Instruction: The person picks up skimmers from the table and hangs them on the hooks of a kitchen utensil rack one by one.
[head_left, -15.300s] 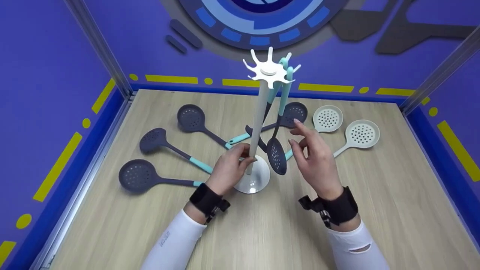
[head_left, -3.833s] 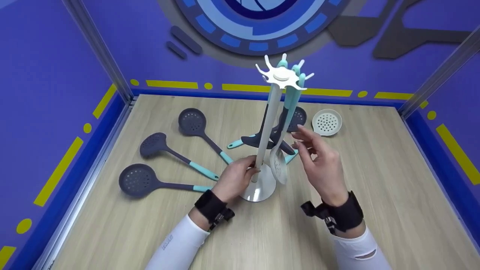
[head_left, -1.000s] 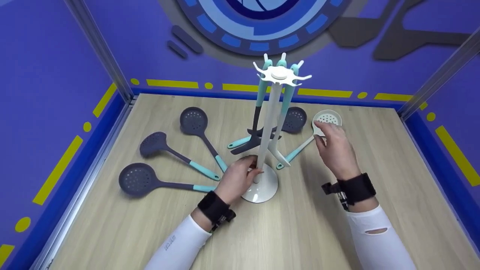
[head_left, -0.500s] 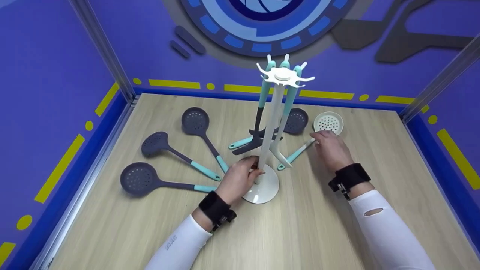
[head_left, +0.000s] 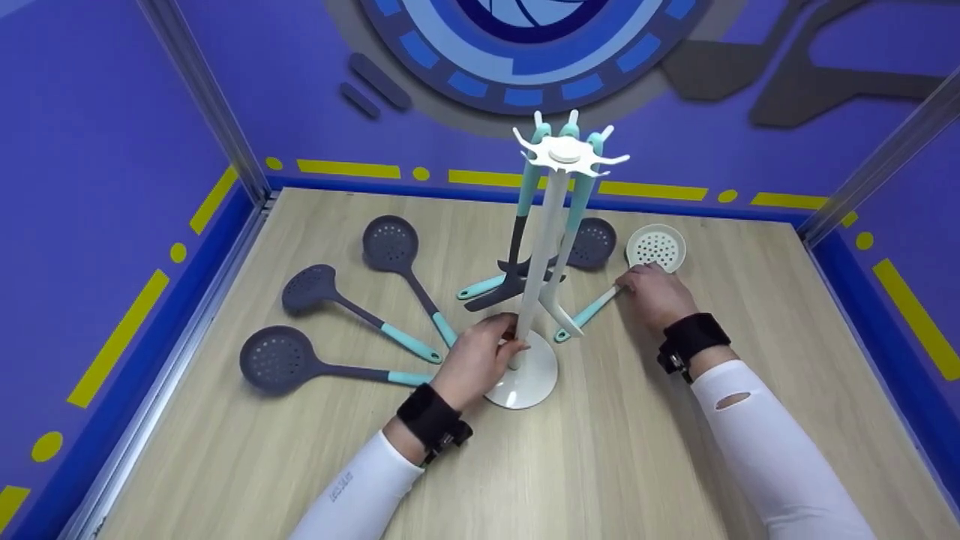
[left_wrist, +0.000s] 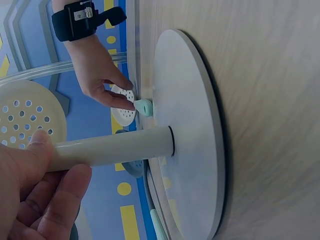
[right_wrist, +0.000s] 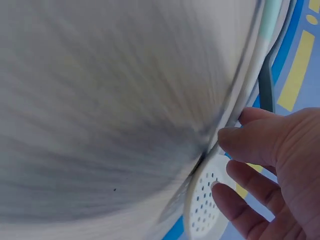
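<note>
A white utensil stand (head_left: 549,247) with a round base (head_left: 529,382) and a ring of hooks stands mid-table. My left hand (head_left: 474,358) holds its pole low down, thumb and fingers around it in the left wrist view. Several turquoise-handled utensils hang from the hooks, among them a pale skimmer (head_left: 559,309) and a dark utensil (head_left: 496,294). To the right, a second pale skimmer (head_left: 657,244) lies on the table, its handle pointing at the stand. My right hand (head_left: 657,296) pinches the neck of that skimmer (right_wrist: 204,200) between thumb and forefinger; the other fingers are spread.
On the left lie three dark skimmers: one at the back (head_left: 390,241), one in the middle (head_left: 311,289) and one in front (head_left: 277,360). Another dark skimmer (head_left: 592,241) lies behind the stand. Blue panels (head_left: 97,150) wall the table on the sides and back.
Since the oldest frames, one pale skimmer has gone from the table to the stand, and the stand has turned. Lately my right hand came down onto the other pale skimmer's neck.
</note>
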